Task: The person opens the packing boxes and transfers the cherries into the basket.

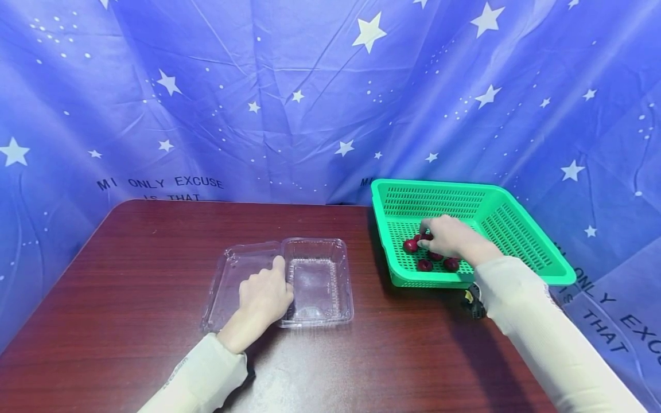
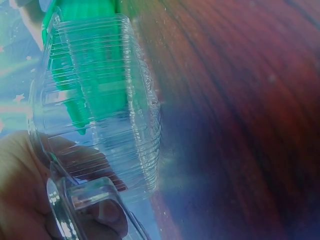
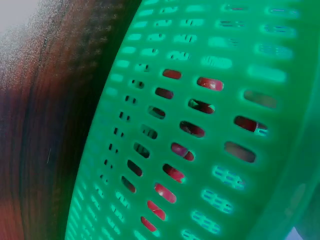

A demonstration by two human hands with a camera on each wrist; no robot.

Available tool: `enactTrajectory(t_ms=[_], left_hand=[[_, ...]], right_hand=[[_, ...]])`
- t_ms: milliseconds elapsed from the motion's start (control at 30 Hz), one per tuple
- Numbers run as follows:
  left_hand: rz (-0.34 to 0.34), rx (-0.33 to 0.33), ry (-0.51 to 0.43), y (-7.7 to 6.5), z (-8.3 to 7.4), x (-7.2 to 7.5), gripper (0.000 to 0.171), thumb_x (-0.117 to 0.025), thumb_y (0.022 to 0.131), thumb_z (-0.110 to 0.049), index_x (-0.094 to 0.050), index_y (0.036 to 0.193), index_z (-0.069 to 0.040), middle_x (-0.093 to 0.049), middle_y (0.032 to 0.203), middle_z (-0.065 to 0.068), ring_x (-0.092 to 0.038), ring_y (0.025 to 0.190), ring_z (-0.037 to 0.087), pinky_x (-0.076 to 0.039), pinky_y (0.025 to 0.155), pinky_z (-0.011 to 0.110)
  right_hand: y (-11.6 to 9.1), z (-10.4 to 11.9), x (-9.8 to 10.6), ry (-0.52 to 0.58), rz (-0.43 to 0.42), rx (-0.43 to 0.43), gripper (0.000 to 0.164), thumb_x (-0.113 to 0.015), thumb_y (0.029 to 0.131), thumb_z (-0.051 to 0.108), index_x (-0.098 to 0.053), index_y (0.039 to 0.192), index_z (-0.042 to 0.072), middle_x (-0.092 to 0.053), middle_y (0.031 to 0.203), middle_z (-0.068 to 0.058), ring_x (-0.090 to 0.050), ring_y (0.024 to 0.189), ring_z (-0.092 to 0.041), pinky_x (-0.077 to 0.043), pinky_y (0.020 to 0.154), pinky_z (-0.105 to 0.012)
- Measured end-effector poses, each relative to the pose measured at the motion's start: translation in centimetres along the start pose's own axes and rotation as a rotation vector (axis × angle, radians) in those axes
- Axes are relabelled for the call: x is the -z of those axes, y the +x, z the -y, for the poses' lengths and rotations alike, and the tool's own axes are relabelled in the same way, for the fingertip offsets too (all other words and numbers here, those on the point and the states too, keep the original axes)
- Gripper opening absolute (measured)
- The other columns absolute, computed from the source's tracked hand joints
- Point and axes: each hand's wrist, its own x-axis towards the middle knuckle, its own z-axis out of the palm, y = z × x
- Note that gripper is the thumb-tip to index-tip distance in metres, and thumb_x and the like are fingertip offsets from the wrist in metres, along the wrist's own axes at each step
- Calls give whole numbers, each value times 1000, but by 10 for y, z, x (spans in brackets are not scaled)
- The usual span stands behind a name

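A clear plastic clamshell box (image 1: pixel 315 281) lies unfolded on the table, its lid (image 1: pixel 227 287) laid out to the left of the tray half. My left hand (image 1: pixel 264 291) grips the box along the side where lid and tray meet; in the left wrist view, its fingers (image 2: pixel 107 220) curl at the clear rim. Over on the right, my right hand (image 1: pixel 448 236) reaches down into a green slotted basket (image 1: pixel 537 241), its thumb and fingers pinching a small dark-red round fruit (image 1: pixel 426 236). Several similar fruits (image 1: pixel 424 265) lie around it, partly covered by the hand.
The dark red-brown wooden table (image 1: pixel 155 246) carries everything. A blue curtain (image 1: pixel 289 103) with white stars hangs right behind its back edge. In the right wrist view, the basket's slotted wall (image 3: pixel 200 150) stands in front of the fruits, which show red through the slots.
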Motion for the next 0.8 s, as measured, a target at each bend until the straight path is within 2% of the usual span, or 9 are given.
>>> enactTrajectory(t_ms=[333, 600, 800], left_hand=[[-12, -6, -4, 0, 0, 0, 24, -55, 83, -21, -45, 98, -5, -70, 79, 23, -66, 71, 41, -49, 55, 51], [-16, -11, -7, -1, 0, -1, 24, -56, 83, -21, -45, 98, -5, -70, 78, 22, -66, 71, 41, -49, 55, 51], [-23, -11, -7, 0, 0, -1, 23, -55, 83, -21, -45, 96, -5, -70, 78, 23, -66, 70, 42, -49, 54, 51]], right_hand=[[-1, 0, -2, -27, 24, -9, 32, -65, 89, 24, -64, 109, -2, -69, 78, -10, -57, 63, -20, -49, 62, -41], [-1, -3, -4, -31, 9, 0, 34, -66, 89, 25, -64, 110, -2, -69, 81, -12, -58, 67, -22, -51, 66, -45], [-2, -7, -5, -38, -4, 0, 36, -65, 89, 25, -64, 112, -3, -72, 94, -22, -64, 78, -30, -53, 75, -55]])
